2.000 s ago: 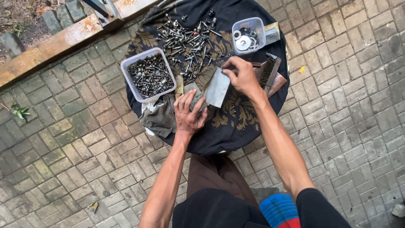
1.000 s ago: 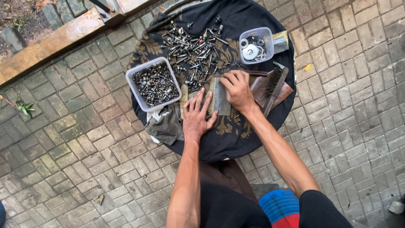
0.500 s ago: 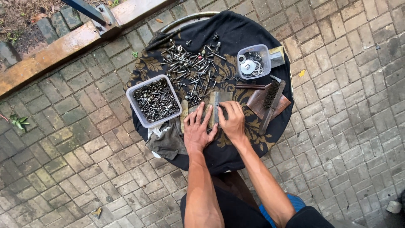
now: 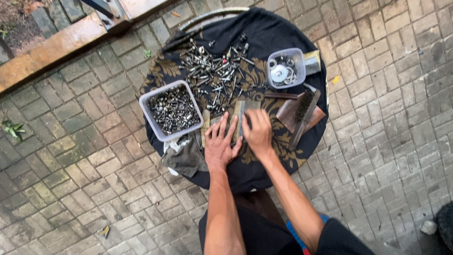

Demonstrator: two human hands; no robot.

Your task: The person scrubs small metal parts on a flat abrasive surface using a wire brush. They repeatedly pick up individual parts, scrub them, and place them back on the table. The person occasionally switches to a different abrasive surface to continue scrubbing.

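One round desk (image 4: pixel 283 28), draped in dark patterned cloth, fills the upper middle of the frame. Left of centre sits our large tub of bolts (image 4: pixel 171 111), with a loose heap of bolts (image 4: pixel 214 78) above centre and a small tub of washers (image 4: pixel 285 68) at upper right. Our left hand (image 4: pixel 219 141) lies flat, fingers spread, on the grey sheet (image 4: pixel 239 118). Our right hand (image 4: pixel 258 130), which held that sheet raised two seconds ago, now presses it down at centre, grip curled over its edge, so the sheet rests on the desk.
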